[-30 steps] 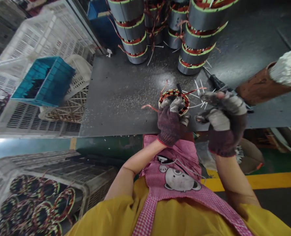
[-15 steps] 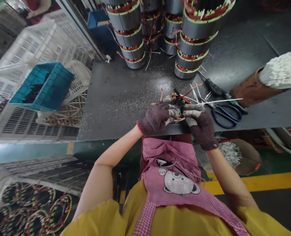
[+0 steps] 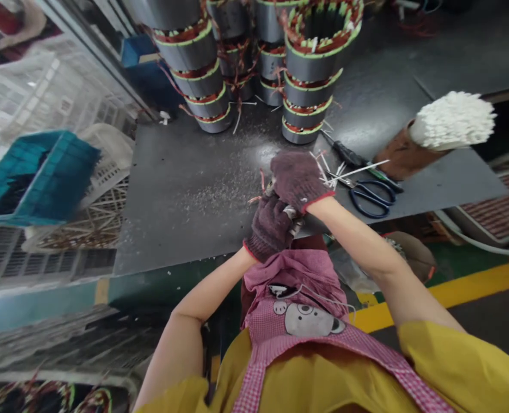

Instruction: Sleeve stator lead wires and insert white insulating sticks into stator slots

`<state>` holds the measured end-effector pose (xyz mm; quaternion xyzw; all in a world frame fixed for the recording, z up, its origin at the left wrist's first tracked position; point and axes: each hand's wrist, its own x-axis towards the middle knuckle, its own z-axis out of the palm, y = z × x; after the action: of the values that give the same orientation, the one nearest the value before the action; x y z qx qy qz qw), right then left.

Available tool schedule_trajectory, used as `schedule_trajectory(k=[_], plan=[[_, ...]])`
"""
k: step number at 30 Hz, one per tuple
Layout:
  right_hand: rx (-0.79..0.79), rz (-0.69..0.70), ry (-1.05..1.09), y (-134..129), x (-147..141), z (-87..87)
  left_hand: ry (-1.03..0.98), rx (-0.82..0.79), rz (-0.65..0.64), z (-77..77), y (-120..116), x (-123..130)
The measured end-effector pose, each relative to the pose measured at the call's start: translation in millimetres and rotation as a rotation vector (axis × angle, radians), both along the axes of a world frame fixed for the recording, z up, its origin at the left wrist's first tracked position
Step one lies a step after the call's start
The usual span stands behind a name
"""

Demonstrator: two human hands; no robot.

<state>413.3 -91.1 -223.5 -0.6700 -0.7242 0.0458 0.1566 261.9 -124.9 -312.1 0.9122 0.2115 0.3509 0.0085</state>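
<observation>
Both my hands wear dark purple knit gloves with pale, worn fingertips. My right hand (image 3: 300, 179) curls over the far side of a small wound motor stator at the front of the bench, and its fingertips are hidden. Below it and to its left, my left hand (image 3: 273, 225) is closed round the near side. The gloves cover nearly all of the stator; only some copper wire ends (image 3: 262, 182) stick out at the left. Thin white sticks (image 3: 334, 175) lie right of my hands, close to blue-handled scissors (image 3: 371, 199) and a dark-handled tool (image 3: 353, 155).
Tall stacks of wound stators (image 3: 306, 86) stand at the back of the bench (image 3: 160, 218). A brown container (image 3: 403, 152) packed with white sticks lies tilted at the right. Left of the bench are a teal bin (image 3: 43, 175) and white crates (image 3: 18, 86). Small scraps litter the bench top.
My right hand has moved left, up and over the stator, hiding it. My left hand has turned and shifted slightly down. The whole view has swung a little to the right.
</observation>
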Motion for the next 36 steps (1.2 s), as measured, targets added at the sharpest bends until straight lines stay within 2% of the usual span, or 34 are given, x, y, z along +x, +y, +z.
schedule_trajectory(k=[3,5,7,8,9,11,13,14,15,17,20,22,24,27,29,31,33,36], plan=[[-0.028,-0.014,-0.032,-5,-1,2.1,-0.081,0.035,0.016,-2.5,0,0],[0.138,0.018,0.111,-22,15,-2.8,-0.128,0.041,0.02,-4.6,-3,0],[0.42,0.008,0.304,-45,50,-15.0,-0.152,0.021,0.032,-5.9,-6,1],[0.581,-0.053,0.382,-58,73,-23.2,-0.159,0.014,0.04,-6.1,-7,1],[0.711,-0.171,0.443,-71,100,-32.3,-0.165,0.011,0.049,-6.0,-8,2],[0.983,-0.477,0.516,-92,158,-51.0,-0.176,0.02,0.052,-4.6,-5,6],[1.172,-0.746,0.554,-107,213,-67.6,-0.191,0.044,0.033,-2.6,0,10],[1.208,-0.83,0.548,-112,237,-74.7,-0.198,0.056,0.016,-1.6,4,12],[1.172,-0.858,0.549,-114,257,-81.2,-0.203,0.069,-0.004,-0.9,7,13],[1.036,-0.807,0.577,-116,284,-92.6,-0.206,0.088,-0.031,-0.1,11,14],[0.904,-0.699,0.658,-114,302,-106.2,-0.193,0.053,-0.022,0.9,9,12],[0.941,-0.741,0.72,-116,303,-110.5,-0.194,0.01,-0.003,1.9,5,10],[1.027,-0.787,0.743,-123,294,-107.2,-0.206,-0.007,0.007,2.7,2,11],[1.189,-0.723,0.649,-141,253,-84.2,-0.219,0.022,0.029,1.2,0,16],[1.181,-0.628,0.581,-154,208,-60.1,-0.209,0.047,0.07,-1.7,2,19],[0.945,-0.487,0.63,-166,159,-36.8,-0.171,0.041,0.122,-5.0,5,18],[0.615,-0.244,0.788,-176,119,-22.7,-0.119,-0.005,0.133,-7.0,9,14],[0.236,0.124,0.999,-184,85,-25.9,-0.084,-0.07,0.073,-6.5,12,5]])
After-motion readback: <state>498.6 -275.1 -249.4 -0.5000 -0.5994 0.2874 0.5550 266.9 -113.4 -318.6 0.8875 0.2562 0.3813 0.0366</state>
